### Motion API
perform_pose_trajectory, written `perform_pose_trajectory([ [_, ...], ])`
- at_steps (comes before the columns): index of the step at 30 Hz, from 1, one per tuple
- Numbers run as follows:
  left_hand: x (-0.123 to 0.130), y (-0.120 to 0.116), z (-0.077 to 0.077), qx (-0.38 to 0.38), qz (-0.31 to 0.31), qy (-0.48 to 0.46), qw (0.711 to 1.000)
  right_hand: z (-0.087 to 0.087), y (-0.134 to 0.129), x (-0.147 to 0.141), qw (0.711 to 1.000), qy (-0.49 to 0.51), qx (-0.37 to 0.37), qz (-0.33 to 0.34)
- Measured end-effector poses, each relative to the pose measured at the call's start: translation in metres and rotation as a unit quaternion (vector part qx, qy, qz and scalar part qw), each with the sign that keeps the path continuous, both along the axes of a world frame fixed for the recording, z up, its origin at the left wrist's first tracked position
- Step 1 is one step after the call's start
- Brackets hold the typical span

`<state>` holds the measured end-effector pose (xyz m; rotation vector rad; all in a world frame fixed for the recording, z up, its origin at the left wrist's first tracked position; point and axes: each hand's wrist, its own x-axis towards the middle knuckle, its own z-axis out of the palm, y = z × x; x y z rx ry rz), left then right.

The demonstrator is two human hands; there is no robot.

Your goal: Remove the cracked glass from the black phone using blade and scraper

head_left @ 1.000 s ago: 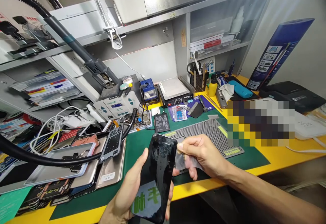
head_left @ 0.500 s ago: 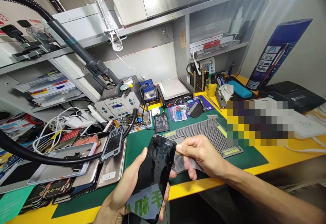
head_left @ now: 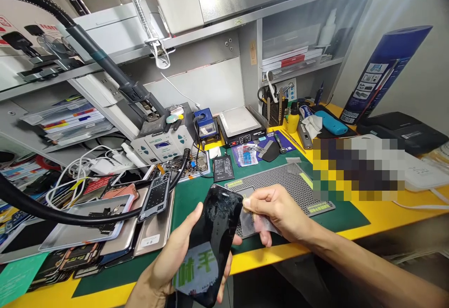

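A black smartphone (head_left: 219,219) lies tilted in my left hand (head_left: 175,256), thumb along its left edge and fingertips wrapped round the right edge. Its glossy face has smudges near the top and mirrors green lettering lower down. At the phone's upper right corner, my right hand (head_left: 278,212) is closed in a pinch on a clear plastic film (head_left: 249,226). The film hangs below the pinch, beside the phone, over the front of a grey perforated mat (head_left: 280,182). Whether the film is still attached to the phone cannot be made out.
A phone battery (head_left: 223,168) lies behind the phone on the green mat (head_left: 189,200). Stacked phone parts (head_left: 150,238) and a black hose (head_left: 87,217) crowd the left. A yellow bottle (head_left: 292,120) and a tool holder (head_left: 275,111) stand at the back.
The phone has tilted slightly, so the mirrored lettering on its face has shifted and shows more fully. Both hands keep nearly the same place and grip.
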<state>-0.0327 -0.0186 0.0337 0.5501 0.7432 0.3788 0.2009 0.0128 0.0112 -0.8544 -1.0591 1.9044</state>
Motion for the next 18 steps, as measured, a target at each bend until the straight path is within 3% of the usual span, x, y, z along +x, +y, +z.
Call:
perform_pose_trajectory([
  [7, 0.009, -0.013, -0.002, -0.010, 0.066, 0.042, 0.997, 0.001, 0.001, -0.001, 1.000, 0.008, 0.002, -0.009],
  [18, -0.003, -0.001, 0.002, 0.010, -0.005, 0.014, 1.000, -0.002, 0.000, 0.001, 1.000, 0.005, -0.002, 0.007],
])
